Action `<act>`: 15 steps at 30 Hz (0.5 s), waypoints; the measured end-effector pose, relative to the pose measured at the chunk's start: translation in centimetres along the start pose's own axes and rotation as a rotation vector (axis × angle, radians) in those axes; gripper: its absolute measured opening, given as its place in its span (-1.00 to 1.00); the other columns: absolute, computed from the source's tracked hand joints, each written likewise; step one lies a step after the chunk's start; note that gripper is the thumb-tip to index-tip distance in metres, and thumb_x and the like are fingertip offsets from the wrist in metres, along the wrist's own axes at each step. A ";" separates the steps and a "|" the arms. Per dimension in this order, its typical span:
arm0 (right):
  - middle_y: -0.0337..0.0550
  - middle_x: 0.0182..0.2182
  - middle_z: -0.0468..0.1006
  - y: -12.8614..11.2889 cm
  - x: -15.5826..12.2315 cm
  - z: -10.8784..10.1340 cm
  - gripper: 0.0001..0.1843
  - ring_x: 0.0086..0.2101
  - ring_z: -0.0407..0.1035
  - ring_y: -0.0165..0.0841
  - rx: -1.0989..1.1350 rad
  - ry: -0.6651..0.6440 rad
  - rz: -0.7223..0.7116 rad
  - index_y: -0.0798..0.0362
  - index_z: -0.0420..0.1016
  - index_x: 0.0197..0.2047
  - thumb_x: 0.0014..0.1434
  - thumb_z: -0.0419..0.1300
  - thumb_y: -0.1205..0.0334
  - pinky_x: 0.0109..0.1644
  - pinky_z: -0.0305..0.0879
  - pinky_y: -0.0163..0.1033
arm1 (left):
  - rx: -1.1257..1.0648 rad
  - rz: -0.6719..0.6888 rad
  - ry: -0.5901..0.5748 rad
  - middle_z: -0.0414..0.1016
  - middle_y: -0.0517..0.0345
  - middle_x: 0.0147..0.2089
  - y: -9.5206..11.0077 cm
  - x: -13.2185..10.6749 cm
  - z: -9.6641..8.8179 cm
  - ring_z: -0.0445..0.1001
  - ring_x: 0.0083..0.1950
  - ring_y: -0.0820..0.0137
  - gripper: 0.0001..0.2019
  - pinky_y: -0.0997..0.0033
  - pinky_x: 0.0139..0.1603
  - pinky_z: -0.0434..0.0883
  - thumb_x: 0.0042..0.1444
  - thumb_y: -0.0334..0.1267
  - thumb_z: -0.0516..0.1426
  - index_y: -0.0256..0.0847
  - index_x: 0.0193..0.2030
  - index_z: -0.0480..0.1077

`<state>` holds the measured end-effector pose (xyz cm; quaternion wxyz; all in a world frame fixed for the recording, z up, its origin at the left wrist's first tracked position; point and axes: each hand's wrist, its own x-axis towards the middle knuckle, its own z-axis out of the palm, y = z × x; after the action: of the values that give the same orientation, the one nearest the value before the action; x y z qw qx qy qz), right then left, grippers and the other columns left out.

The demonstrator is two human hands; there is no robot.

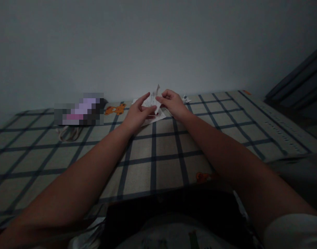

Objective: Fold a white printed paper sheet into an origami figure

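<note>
Between my hands, near the far side of the table, is a piece of printed white paper with folded, raised parts. My left hand grips it from the left, thumb against the paper and index finger pointing up and away. From the other side, my right hand pinches the raised part between thumb and fingers. Another white sheet lies flat beneath, partly covered by my left hand. Just past my right hand sits a small crumpled or folded white paper piece.
A checked tablecloth with bear prints covers the table, which meets a grey wall. At the left are a blurred-out purple and pink object and a coiled white cord. Dark folded cloth hangs at the far right.
</note>
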<state>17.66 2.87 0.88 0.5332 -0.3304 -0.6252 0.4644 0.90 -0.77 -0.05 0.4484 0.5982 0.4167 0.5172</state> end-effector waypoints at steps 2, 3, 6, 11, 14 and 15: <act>-0.37 -0.50 0.30 0.1 0.0 -0.1 -0.71 -0.46 0.23 -0.52 0.017 -0.071 0.026 0.03 0.21 -0.42 0.09 0.29 0.19 -0.35 0.26 -0.37 | 0.011 0.020 0.073 0.62 0.01 -0.24 -0.1 0.2 -0.3 0.62 -0.30 0.28 -0.31 0.23 -0.24 0.60 0.09 -0.02 0.27 -0.13 0.35 0.27; -0.37 -0.51 0.31 0.2 0.0 -0.1 -0.72 -0.47 0.24 -0.53 0.025 -0.106 0.034 0.04 0.22 -0.42 0.09 0.30 0.20 -0.35 0.26 -0.37 | 0.022 0.041 0.102 0.62 -0.02 -0.17 -0.1 0.3 -0.4 0.62 -0.24 0.26 -0.35 0.24 -0.24 0.60 0.09 0.02 0.26 -0.11 0.31 0.33; -0.37 -0.52 0.34 0.6 -0.1 -0.1 -0.74 -0.49 0.26 -0.53 0.038 -0.188 0.036 0.05 0.25 -0.42 0.08 0.30 0.23 -0.37 0.27 -0.37 | 0.075 0.123 0.159 0.54 -0.08 0.12 0.0 0.3 -0.6 0.56 0.03 0.16 -0.48 0.22 -0.16 0.59 0.05 0.06 0.28 -0.12 0.11 0.51; -0.37 -0.55 0.33 0.8 -0.2 0.0 -0.74 -0.50 0.28 -0.52 0.003 -0.266 0.088 0.05 0.26 -0.45 0.07 0.32 0.26 -0.41 0.28 -0.37 | 0.219 0.246 0.149 0.54 -0.05 0.15 0.1 0.5 -0.9 0.46 0.19 0.12 -0.66 0.10 0.16 0.45 0.04 0.02 0.29 -0.18 -0.18 0.62; -0.34 -0.50 0.38 0.7 -0.3 0.1 -0.78 -0.45 0.32 -0.51 0.047 -0.301 0.097 0.08 0.34 -0.40 0.05 0.34 0.24 -0.36 0.34 -0.37 | 0.265 0.297 0.200 0.55 -0.01 0.10 -0.2 0.9 -1.3 0.47 0.17 0.18 -0.74 0.10 0.25 0.36 0.04 -0.05 0.30 -0.18 -0.25 0.62; -0.32 -0.47 0.41 0.8 -0.2 0.2 -0.80 -0.43 0.35 -0.50 0.065 -0.300 0.100 0.08 0.37 -0.37 0.05 0.34 0.24 -0.33 0.36 -0.37 | 0.266 0.308 0.225 0.54 -0.01 0.11 -0.3 1.0 -1.4 0.46 0.18 0.19 -0.76 0.10 0.27 0.34 0.03 -0.07 0.30 -0.18 -0.27 0.62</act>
<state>17.46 2.86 0.09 0.4204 -0.2705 -0.6652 0.5546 -0.35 0.44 0.04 0.2320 0.6470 0.4326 0.5835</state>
